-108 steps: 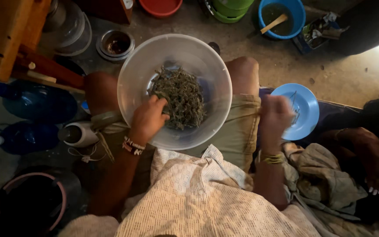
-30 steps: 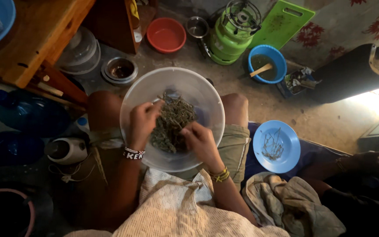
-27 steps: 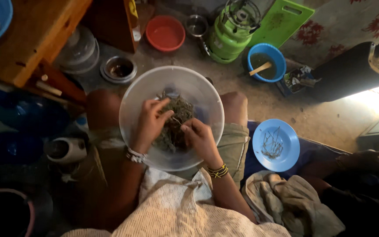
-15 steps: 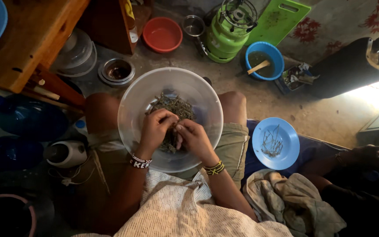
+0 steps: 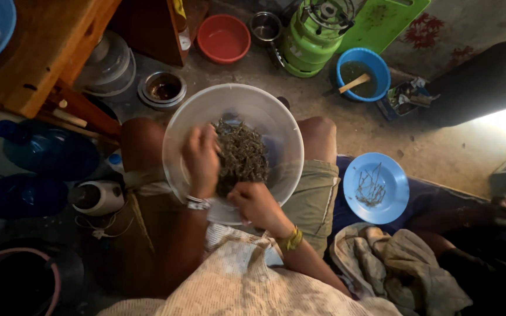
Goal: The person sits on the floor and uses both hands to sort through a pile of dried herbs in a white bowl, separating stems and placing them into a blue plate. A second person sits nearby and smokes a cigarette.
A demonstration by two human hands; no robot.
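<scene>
The left hand's (image 5: 201, 159) fingers (image 5: 209, 136) lie loosely curled, close together, against the left edge of a heap of dark green dried leafy stems (image 5: 242, 154); whether they pinch any of it cannot be told through the blur. The right hand (image 5: 255, 203) sits at the near rim of the bowl, its fingers (image 5: 236, 191) bent inward toward the near end of the heap, their grip likewise unclear. A beaded band circles the left wrist and a yellow-green band the right.

The heap fills the middle of a large round translucent plastic bowl (image 5: 194, 114), which rests on the person's lap between the knees. Just right of the right knee, a round light-blue plastic plate (image 5: 393, 175) holds a few thin bare stalks (image 5: 371, 188), with a crumpled beige cloth (image 5: 399, 263) beside it.

On the floor beyond the bowl stand a red plastic basin (image 5: 224, 37), a green gas cylinder with a burner (image 5: 315, 30), and a blue bowl with a wooden spoon (image 5: 359, 74). To the left are a small steel bowl (image 5: 161, 89), dark blue water bottles (image 5: 48, 151) and a wooden surface (image 5: 36, 47).
</scene>
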